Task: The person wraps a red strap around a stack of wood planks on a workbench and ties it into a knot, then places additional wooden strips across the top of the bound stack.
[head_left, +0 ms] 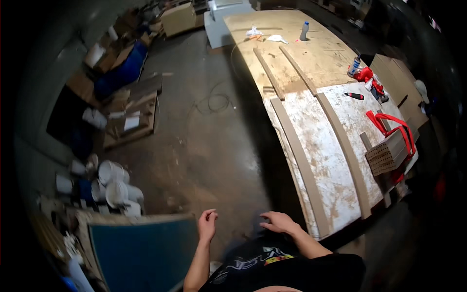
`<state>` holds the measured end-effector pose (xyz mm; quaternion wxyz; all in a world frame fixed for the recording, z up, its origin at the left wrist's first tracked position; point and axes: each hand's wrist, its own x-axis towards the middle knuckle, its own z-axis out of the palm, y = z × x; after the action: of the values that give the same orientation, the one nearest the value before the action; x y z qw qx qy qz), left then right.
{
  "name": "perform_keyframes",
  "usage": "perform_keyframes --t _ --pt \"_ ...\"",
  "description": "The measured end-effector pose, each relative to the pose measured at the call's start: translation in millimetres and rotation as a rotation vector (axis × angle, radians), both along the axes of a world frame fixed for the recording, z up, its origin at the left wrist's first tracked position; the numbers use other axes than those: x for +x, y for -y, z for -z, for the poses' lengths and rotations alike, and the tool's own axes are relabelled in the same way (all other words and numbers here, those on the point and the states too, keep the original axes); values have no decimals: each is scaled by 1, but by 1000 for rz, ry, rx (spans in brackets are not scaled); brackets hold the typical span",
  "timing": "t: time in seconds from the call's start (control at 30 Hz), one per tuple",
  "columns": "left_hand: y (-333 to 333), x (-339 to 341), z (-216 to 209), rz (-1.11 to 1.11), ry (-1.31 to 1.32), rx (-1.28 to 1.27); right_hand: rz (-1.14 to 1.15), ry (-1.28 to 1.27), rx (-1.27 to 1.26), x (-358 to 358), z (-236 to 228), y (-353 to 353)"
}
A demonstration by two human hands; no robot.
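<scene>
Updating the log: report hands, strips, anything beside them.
Left hand, right hand: no visible load. Two long strips lie on white surface. Brown stack right of them.

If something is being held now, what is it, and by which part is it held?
Nothing visible is held. The left hand is loosely curled, the right hand is partly open, and both are apart from the long strips.

The long table (331, 53) carries wooden strips (347, 151) and a grey bottle (304, 33).

White buckets (116, 193) cluster at lower left, blue sheeting (125, 69) lies upper left, 1 blue-capped bottle (304, 33) stands upper right.
</scene>
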<state>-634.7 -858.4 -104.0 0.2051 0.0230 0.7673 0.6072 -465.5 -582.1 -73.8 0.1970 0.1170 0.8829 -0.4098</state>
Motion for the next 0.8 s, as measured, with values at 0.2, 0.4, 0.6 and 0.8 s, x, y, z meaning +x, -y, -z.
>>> perform_keyframes --t 0.2,0.4,0.6,0.8 --pt "-112 -183 -29 251 -20 38 180 17 -181 -97 -4 -20" --pt "-218 -303 5 481 -144 -56 82 42 -86 -255 31 -95" --pt "-321 -462 -24 541 -127 -77 445 -254 -99 -387 -34 -198" --pt "-487 -682 -11 680 -430 -107 832 -250 -512 -453 -30 -275"
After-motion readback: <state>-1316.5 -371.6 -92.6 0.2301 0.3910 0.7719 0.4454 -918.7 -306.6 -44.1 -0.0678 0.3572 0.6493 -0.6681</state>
